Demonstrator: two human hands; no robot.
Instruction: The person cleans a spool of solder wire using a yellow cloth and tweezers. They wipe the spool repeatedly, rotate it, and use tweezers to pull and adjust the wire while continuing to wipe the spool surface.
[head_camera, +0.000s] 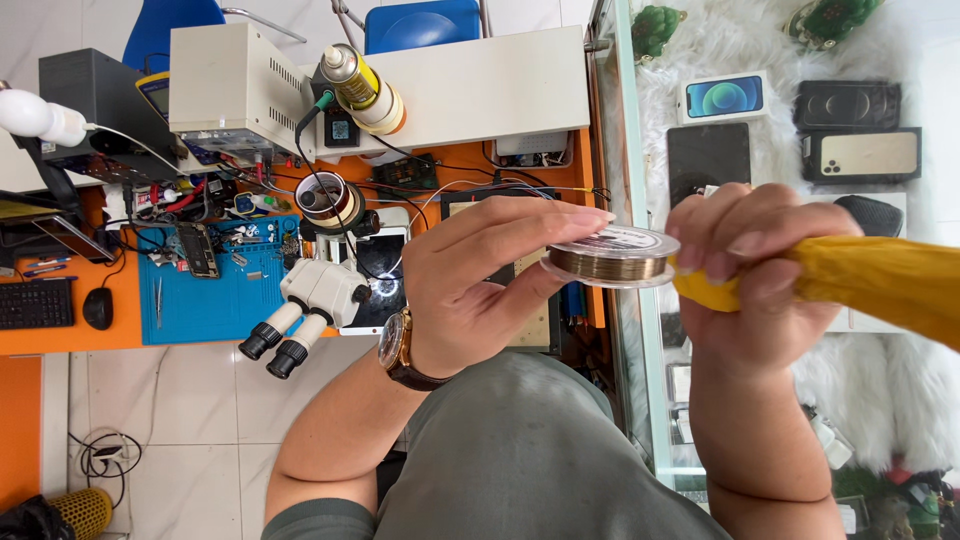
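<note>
Holding a small spool of fine brass-coloured wire (611, 257) between them, both hands sit in the middle of the view, above the person's grey-clad lap. The left hand (480, 290) pinches the spool from the left — thumb under its lower rim, fingers stretched flat along the top flange. A brown-strapped watch (397, 350) sits on that wrist. The right hand (745, 275) is closed in a fist around a yellow cloth (880, 285), which trails off to the right edge; its fingertips touch the spool's right side.

The spool lies flat, flanges top and bottom, so its axis runs up and down in the picture and the wound wire faces the camera. It is caught squarely between the two hands, with the left carrying it and the cloth-wrapped right just beside it.

Farther left lie an orange workbench (60, 335) with a blue mat (215, 300), a white stereo microscope (305, 310) and a keyboard (35, 303). To the right, phones rest on white fur under a glass counter (640, 330).
</note>
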